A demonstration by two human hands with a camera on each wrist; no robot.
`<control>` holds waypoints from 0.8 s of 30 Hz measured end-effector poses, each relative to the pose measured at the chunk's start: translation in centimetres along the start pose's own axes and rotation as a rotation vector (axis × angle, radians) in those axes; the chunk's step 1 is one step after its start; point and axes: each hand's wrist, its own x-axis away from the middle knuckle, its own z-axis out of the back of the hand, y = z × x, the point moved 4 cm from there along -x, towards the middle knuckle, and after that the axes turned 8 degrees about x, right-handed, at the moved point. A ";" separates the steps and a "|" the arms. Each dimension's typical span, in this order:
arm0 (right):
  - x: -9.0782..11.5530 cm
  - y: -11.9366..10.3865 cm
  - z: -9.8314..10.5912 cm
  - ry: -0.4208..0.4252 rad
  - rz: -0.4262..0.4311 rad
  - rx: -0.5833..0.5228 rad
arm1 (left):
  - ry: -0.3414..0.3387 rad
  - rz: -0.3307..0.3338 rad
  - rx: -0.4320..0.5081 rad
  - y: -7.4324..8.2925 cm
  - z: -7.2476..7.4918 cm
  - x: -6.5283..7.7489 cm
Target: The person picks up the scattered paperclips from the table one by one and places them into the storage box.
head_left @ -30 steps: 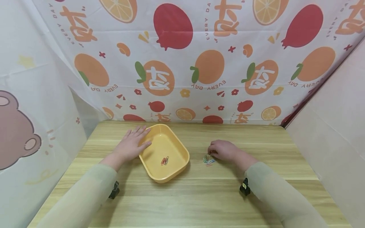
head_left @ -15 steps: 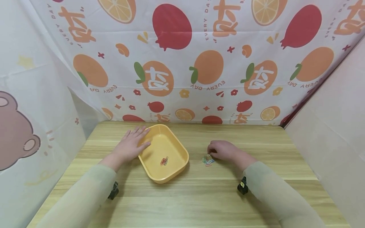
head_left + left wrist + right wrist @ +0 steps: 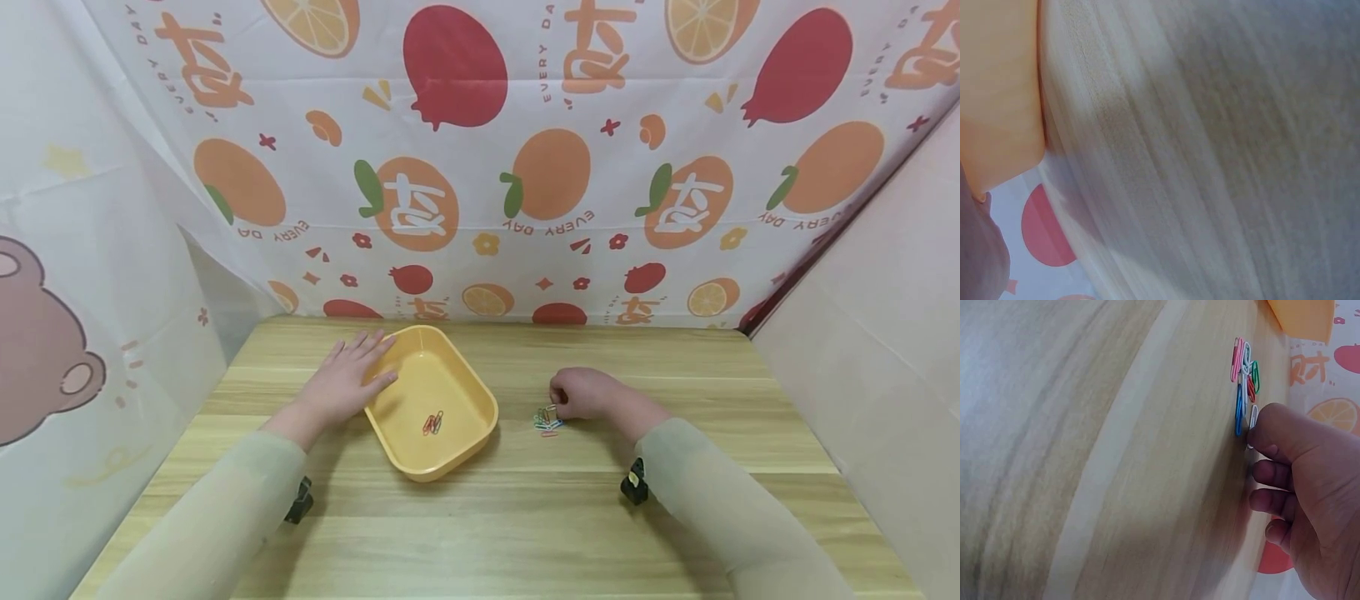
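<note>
A yellow rectangular tray (image 3: 423, 383) stands on the wooden table, with several red and dark paper clips (image 3: 432, 424) on its floor. My left hand (image 3: 343, 385) lies over the tray's left rim, fingers spread and fairly straight, thumb reaching inside. To the right of the tray is a small pile of coloured paper clips (image 3: 546, 423), pink, white, green, red and blue in the right wrist view. My right hand (image 3: 588, 393) is at the pile's right edge. Its thumb and fingertips pinch a pale paper clip (image 3: 1254, 412), partly hidden by the thumb.
The wooden table (image 3: 480, 533) ends at a fruit-print cloth (image 3: 480, 225) hung behind it. Pale cloth walls close in both sides, the left one bearing a brown bear print (image 3: 45, 350). A black wrist camera (image 3: 635, 482) sits under the right cuff.
My right hand has shifted very slightly to the right, and its fingers look more tucked in. The left hand and the tray stay where they were.
</note>
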 end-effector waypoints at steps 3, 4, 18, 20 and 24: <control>0.0 0.2 -0.1 0.004 -0.005 0.004 | 0.008 -0.003 0.003 -0.1 0.0 -0.1; 0.0 0.2 -0.1 0.007 -0.004 0.006 | 0.011 -0.006 0.001 -0.1 0.0 -0.2; 1.1 0.3 -0.3 0.130 0.088 0.040 | -0.011 -0.003 0.005 -0.2 0.1 -0.3; 1.3 0.4 -0.5 0.156 0.100 0.046 | -0.008 -0.005 0.009 -0.1 0.1 -0.3; 1.6 0.5 -0.7 0.216 0.152 0.064 | 0.004 -0.011 0.009 -0.2 0.1 -0.3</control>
